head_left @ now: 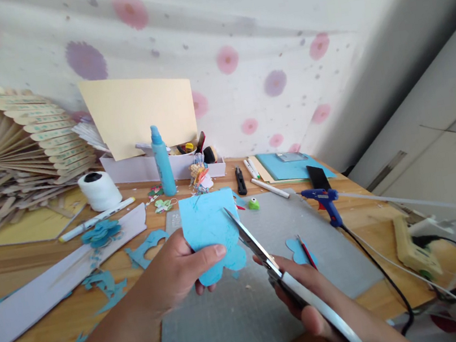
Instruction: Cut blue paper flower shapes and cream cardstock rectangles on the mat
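My left hand (182, 266) grips a piece of light blue paper (209, 219) by its left side, the thumb lying on top. The lower edge of the paper is cut in rounded scallops, while its upper part is still straight-edged. In my right hand (300, 286) is a pair of scissors (260, 246), its handles partly hidden by the fingers. The blade tips reach up to the right edge of the paper and overlap it. Both hands are above a grey cutting mat (218, 332). Right of the scissors lie a blue scalloped cutout (295, 251) and a red pencil (308, 253).
Blue paper scraps (108, 286) and a white strip (36, 297) lie on the left. Behind stand a blue bottle (163, 166), thread spool (100, 191) and white box (133, 169). A glue gun (324, 202) with a black cord is on the right, near a box cutter (240, 180).
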A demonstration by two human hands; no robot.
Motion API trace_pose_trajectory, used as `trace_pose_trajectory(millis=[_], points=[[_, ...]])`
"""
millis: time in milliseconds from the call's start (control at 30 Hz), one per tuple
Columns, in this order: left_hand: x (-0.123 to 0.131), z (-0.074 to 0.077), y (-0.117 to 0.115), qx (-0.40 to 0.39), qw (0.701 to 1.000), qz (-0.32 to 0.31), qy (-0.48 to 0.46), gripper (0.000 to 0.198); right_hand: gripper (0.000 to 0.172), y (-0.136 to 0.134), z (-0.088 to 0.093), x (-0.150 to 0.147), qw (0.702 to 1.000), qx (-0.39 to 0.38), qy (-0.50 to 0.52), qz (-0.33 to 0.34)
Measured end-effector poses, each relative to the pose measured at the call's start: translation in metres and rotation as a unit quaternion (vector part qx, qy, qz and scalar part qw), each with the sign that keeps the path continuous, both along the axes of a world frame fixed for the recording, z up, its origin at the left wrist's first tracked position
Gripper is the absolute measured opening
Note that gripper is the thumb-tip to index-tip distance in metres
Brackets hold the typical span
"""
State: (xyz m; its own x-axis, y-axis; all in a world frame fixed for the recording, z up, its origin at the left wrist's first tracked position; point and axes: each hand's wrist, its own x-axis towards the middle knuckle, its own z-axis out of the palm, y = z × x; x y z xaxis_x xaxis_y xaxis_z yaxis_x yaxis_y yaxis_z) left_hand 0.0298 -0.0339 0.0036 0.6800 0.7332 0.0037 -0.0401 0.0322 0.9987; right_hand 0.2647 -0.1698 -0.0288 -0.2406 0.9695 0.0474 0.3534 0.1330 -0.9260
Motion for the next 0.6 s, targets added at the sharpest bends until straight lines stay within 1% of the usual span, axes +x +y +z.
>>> trace_pose_trajectory(millis=[67, 200, 267, 333, 400, 467, 533, 600], points=[[-0.001, 0.001, 0.002, 0.010, 1.000, -0.007, 0.002, 0.023, 0.091, 0.001, 0.001, 0.000, 1.000, -0.003, 0.007, 0.003], [-0.003, 0.005, 0.006, 0.044, 0.999, -0.023, 0.007, 0.030, 0.096, 0.002, 0.002, 0.000, 0.999, -0.023, 0.026, 0.017], [-0.005, 0.006, 0.008, 0.050, 0.998, -0.020, 0.013, 0.031, 0.096, 0.002, 0.002, 0.002, 0.999, -0.026, 0.024, 0.015], [-0.006, 0.007, 0.010, 0.039, 0.999, -0.006, 0.005, 0.029, 0.096, 0.001, 0.000, 0.003, 0.999, -0.026, 0.023, 0.010], [-0.005, 0.008, 0.011, 0.024, 0.999, 0.018, -0.019, 0.024, 0.096, 0.000, -0.003, 0.003, 0.999, -0.028, 0.028, 0.001], [-0.002, 0.007, 0.011, 0.014, 0.996, 0.066, -0.061, 0.021, 0.096, -0.001, -0.007, 0.001, 0.999, -0.026, 0.042, -0.012], [0.004, 0.005, 0.009, 0.002, 0.982, 0.134, -0.131, 0.017, 0.093, 0.000, -0.011, -0.006, 0.997, -0.013, 0.069, -0.026], [0.011, 0.001, 0.003, -0.015, 0.965, 0.172, -0.198, 0.017, 0.087, 0.003, -0.013, -0.017, 0.994, 0.014, 0.102, -0.030]])
